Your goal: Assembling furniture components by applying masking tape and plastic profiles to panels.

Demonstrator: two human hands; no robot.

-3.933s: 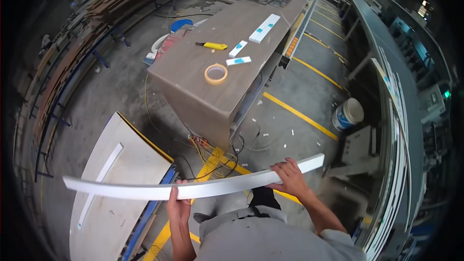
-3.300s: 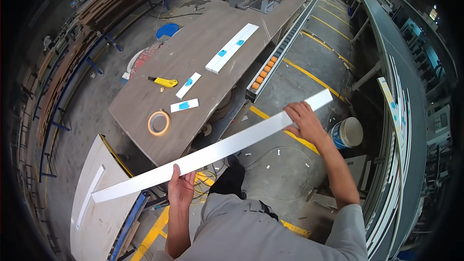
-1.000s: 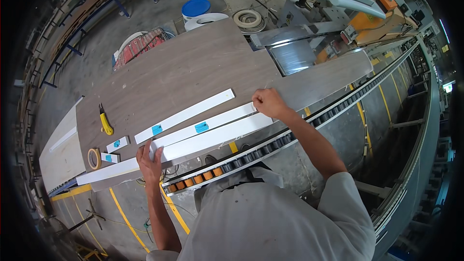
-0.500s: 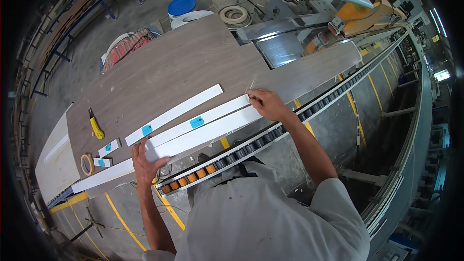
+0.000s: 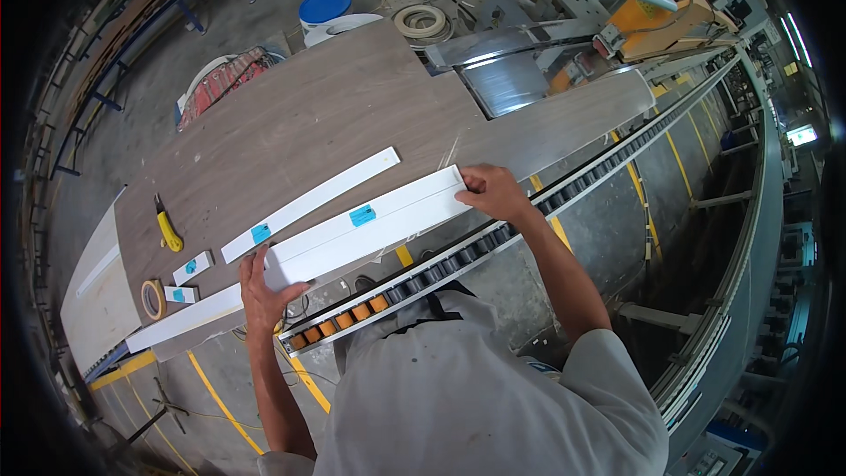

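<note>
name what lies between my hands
The head view shows two white strips side by side, the farther bearing blue tape, between left hand and right hand.

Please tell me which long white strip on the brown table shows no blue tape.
The longest strip, passing under the left hand; both others carry blue tape.

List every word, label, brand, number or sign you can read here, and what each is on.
No text is readable.
Blue tape on the long white strip: any marks too small to read.
Short white pieces: taped, too small to read.
Yellow cutter: no readable lettering.
Bright panel: too blurred to read.
</note>
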